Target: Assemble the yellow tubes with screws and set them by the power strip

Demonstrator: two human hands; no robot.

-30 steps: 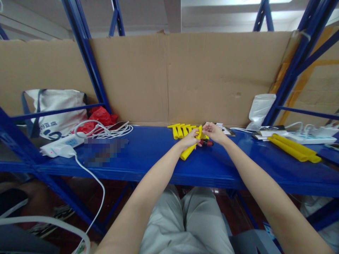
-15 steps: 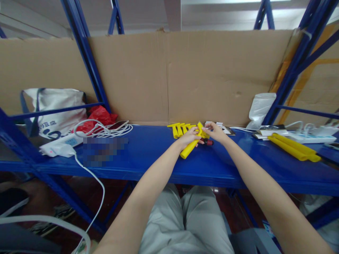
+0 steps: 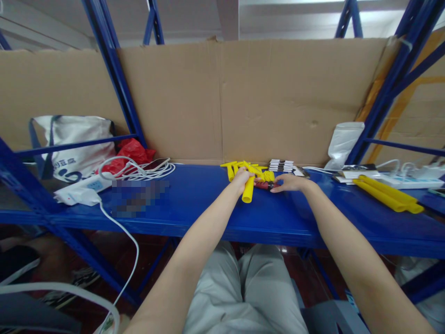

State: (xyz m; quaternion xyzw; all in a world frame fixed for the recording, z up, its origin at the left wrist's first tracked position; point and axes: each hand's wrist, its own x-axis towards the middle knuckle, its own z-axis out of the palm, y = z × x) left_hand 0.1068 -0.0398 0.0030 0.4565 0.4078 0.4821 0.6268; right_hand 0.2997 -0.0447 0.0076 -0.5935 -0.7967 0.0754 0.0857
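My left hand [image 3: 242,179] is wrapped round a yellow T-shaped plastic handle [image 3: 248,191], its hollow round end pointing towards me. The handle's cross end lies partly behind my fingers. My right hand [image 3: 289,182] is low over the table, thumb and fingers at the right end of a dark red and black tool [image 3: 263,184]. That tool lies just right of the yellow handle, and its exact kind is too small to make out. Behind my hands is a row of similar yellow T-shaped pieces [image 3: 231,171]. Some smaller yellow pieces [image 3: 269,176] lie beside them.
White packets with black bands [image 3: 281,165] lie at the back. Two long yellow tubes [image 3: 385,195] rest on the blue table [image 3: 194,204] at right, near a white power strip [image 3: 405,180]. Left are coiled white cables [image 3: 149,173], a red bag [image 3: 131,152] and a white cloth bag [image 3: 78,134].
My right hand has left the yellow handle and moved down to the dark red tool. My left hand has turned the handle so its hollow end points more directly towards me.
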